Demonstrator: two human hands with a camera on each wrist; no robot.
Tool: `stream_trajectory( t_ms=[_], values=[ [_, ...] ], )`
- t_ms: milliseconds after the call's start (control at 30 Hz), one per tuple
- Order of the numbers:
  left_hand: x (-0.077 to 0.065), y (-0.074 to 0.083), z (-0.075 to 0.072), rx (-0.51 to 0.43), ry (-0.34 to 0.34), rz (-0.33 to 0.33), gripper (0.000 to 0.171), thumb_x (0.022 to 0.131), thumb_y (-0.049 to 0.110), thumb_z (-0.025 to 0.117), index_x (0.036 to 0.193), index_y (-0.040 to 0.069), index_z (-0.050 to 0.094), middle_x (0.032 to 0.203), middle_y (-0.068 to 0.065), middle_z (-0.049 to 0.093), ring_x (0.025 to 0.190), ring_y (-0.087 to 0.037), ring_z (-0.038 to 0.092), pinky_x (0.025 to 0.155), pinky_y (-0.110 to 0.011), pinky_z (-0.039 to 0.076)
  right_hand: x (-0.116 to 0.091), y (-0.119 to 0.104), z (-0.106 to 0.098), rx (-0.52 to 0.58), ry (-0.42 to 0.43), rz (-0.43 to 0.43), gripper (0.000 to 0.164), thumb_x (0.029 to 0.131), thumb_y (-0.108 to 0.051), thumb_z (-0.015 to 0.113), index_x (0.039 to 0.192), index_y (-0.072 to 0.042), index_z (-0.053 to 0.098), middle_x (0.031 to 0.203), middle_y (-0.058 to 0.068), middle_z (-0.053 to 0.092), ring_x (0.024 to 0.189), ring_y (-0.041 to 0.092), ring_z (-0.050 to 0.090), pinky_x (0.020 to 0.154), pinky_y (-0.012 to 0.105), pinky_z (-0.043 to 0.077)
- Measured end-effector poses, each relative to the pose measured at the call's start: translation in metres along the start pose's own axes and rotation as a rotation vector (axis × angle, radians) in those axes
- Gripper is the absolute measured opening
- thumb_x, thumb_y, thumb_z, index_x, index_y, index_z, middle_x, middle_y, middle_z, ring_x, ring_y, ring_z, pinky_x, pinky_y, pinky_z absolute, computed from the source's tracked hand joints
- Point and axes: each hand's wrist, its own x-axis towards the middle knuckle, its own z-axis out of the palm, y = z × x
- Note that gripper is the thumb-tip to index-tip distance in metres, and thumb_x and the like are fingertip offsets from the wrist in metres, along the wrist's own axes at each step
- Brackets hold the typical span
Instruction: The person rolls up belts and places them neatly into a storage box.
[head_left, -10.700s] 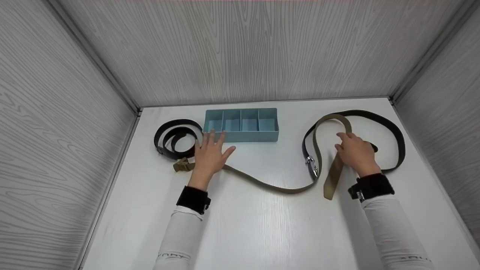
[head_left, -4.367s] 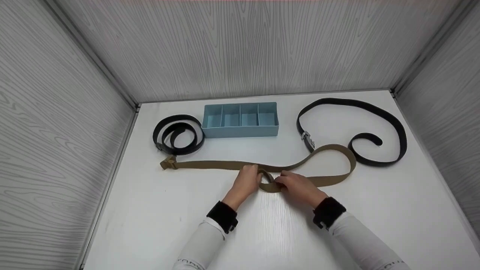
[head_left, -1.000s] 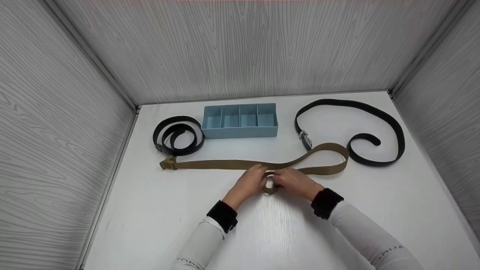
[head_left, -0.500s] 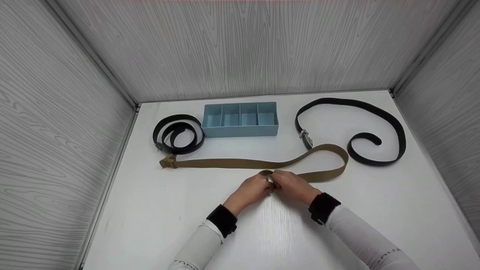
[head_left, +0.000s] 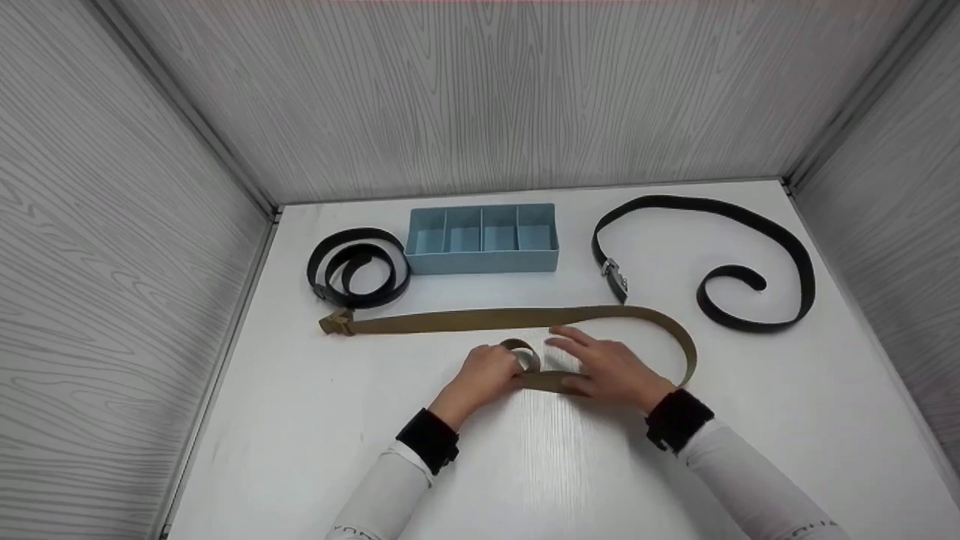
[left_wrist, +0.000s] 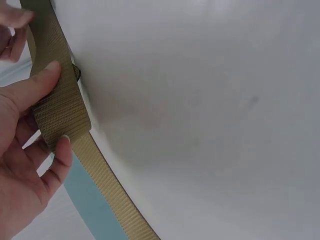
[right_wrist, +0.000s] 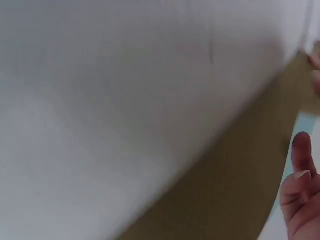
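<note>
A tan webbing belt (head_left: 457, 321) runs across the table from its buckle (head_left: 337, 322) at the left, bends round at the right and comes back to the hands. My left hand (head_left: 484, 375) grips the small curled loop (head_left: 531, 358) at its free end. In the left wrist view, thumb and fingers pinch the ribbed webbing (left_wrist: 62, 112) from both sides. My right hand (head_left: 611, 369) is spread over the returning stretch, its thumb at the strap and its other fingers extended. The right wrist view shows the strap (right_wrist: 235, 185) passing beside those loosely bent fingers (right_wrist: 302, 192).
A blue box (head_left: 480, 263) with several compartments stands at the back. A coiled black belt (head_left: 321, 251) lies at its left. Another black belt (head_left: 799, 262) with a silver buckle (head_left: 611, 270) lies half uncoiled at the right. Grey panels surround the table.
The tan belt has been drawn clear of the black belt and its free end curled up. In the last half second my right hand has let go and slid right, spreading its fingers.
</note>
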Motion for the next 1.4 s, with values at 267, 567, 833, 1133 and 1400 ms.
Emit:
stream_trajectory(
  t_ms=[267, 567, 833, 1133, 1400],
  values=[
    [-0.020, -0.022, -0.004, 0.031, 0.013, -0.043, 0.009, 0.079, 0.022, 0.080, 0.076, 0.016, 0.074, 0.075, 0.005, 0.069, 0.067, -0.016, 0.063, 0.060, -0.034, 0.045, -0.027, 0.062, -0.055, -0.185, -0.165, 0.418, 0.021, 0.090, -0.005, 0.064, 0.109, -0.008, 0.072, 0.105, 0.015, 0.065, 0.063, 0.029, 0.059, 0.056, 0.046, 0.049],
    [-0.037, -0.042, -0.009, 0.033, 0.021, -0.103, 0.013, 0.079, 0.021, 0.081, 0.074, 0.013, 0.072, 0.072, 0.002, 0.068, 0.068, -0.018, 0.063, 0.062, -0.037, 0.047, -0.080, 0.108, -0.076, 0.077, -0.160, 0.691, 0.034, 0.099, -0.021, 0.057, 0.121, 0.004, 0.063, 0.089, 0.012, 0.068, 0.075, 0.025, 0.061, 0.068, 0.046, 0.048],
    [-0.035, -0.039, -0.008, 0.030, 0.029, -0.114, 0.011, 0.081, 0.018, 0.079, 0.076, 0.012, 0.072, 0.073, 0.000, 0.068, 0.069, -0.019, 0.063, 0.062, -0.038, 0.047, -0.091, 0.113, -0.081, 0.179, -0.178, 0.767, 0.048, 0.103, -0.032, 0.049, 0.126, 0.010, 0.055, 0.087, 0.010, 0.067, 0.081, 0.027, 0.061, 0.075, 0.047, 0.047],
    [-0.036, -0.038, 0.001, -0.023, 0.020, -0.192, 0.011, 0.088, 0.018, 0.074, 0.088, 0.009, 0.067, 0.083, -0.002, 0.066, 0.076, -0.022, 0.066, 0.064, -0.040, 0.051, -0.087, 0.089, -0.078, 0.065, -0.126, 0.741, 0.045, 0.099, -0.028, 0.057, 0.128, 0.007, 0.055, 0.109, 0.029, 0.048, 0.074, 0.030, 0.060, 0.067, 0.048, 0.048],
    [-0.028, -0.033, 0.002, -0.043, 0.024, -0.203, 0.009, 0.091, 0.015, 0.070, 0.088, 0.008, 0.067, 0.082, -0.004, 0.067, 0.077, -0.021, 0.065, 0.063, -0.036, 0.051, -0.045, 0.008, -0.048, -0.039, -0.205, 0.423, 0.048, 0.084, -0.038, 0.076, 0.119, -0.007, 0.065, 0.112, 0.009, 0.058, 0.076, 0.026, 0.062, 0.065, 0.045, 0.051]
  ],
)
